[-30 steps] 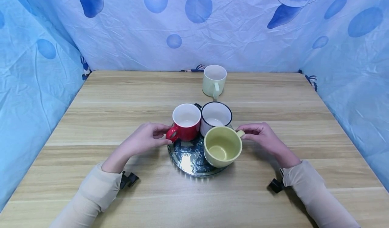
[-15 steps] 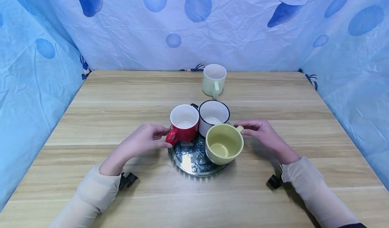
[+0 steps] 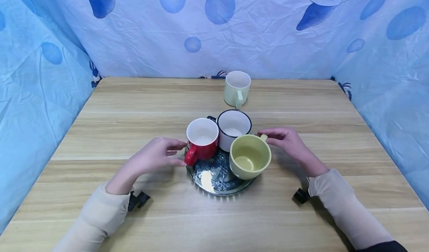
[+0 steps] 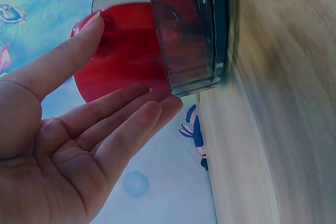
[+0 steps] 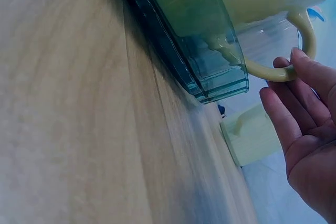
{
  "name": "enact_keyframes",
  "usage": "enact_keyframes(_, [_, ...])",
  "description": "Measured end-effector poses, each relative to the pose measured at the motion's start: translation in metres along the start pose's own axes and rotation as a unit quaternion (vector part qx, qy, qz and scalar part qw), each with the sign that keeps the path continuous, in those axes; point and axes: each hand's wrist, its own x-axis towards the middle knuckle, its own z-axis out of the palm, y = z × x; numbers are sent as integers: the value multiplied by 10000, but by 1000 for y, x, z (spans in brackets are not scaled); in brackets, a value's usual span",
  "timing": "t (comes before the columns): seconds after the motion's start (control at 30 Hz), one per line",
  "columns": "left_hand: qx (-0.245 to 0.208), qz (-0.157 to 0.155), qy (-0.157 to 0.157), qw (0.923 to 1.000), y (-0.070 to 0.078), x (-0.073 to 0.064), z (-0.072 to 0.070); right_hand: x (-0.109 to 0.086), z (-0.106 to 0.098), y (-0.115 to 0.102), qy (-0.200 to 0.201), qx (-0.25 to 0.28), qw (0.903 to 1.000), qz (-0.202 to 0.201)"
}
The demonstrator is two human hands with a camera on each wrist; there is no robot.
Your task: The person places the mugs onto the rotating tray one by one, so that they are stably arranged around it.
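Observation:
A red mug [image 3: 202,149] with a white inside, a white mug [image 3: 226,142] with a black rim, and a yellow mug [image 3: 246,172] stand close together in a round glass dish [image 3: 211,186]. My left hand [image 3: 155,155] is at the red mug's handle, thumb and fingers spread and nearly straight. In the left wrist view, the thumb [image 4: 92,32] touches the red mug and the fingers lie along its side. The yellow mug's handle [image 5: 270,73] is pinched between the thumb and fingers of my right hand [image 3: 285,140]. The red mug partly hides the white mug.
Behind the dish, a pale green mug [image 3: 236,91] stands on the wooden table [image 3: 140,110], its handle toward me. Blue patterned cloth [image 3: 275,32] hangs around the back and sides of the table.
The red mug has shifted slightly left and nearer, its handle swinging toward me, while the left fingers have loosened. The yellow mug has moved right and away with my right hand. The white mug has shifted left.

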Motion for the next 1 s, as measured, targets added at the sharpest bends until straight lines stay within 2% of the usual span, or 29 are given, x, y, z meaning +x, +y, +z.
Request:
enact_keyframes(0.3, [-181, -121, -252, 9994, -7, 2, -6, 10, -1, 0, 53, -125, 9999, 75])
enact_keyframes(0.43, [-248, -195, -208, 9993, -11, 6, -7, 14, -1, 0, 50, -99, 9998, 153])
enact_keyframes(0.77, [-377, -201, -46, 9991, -19, 23, -8, 22, 0, 1, 7, 36, 10000, 35])
enact_keyframes(1.0, [-264, -190, -105, 9994, -24, 35, -7, 30, 1, 2, -3, 172, 9998, 17])
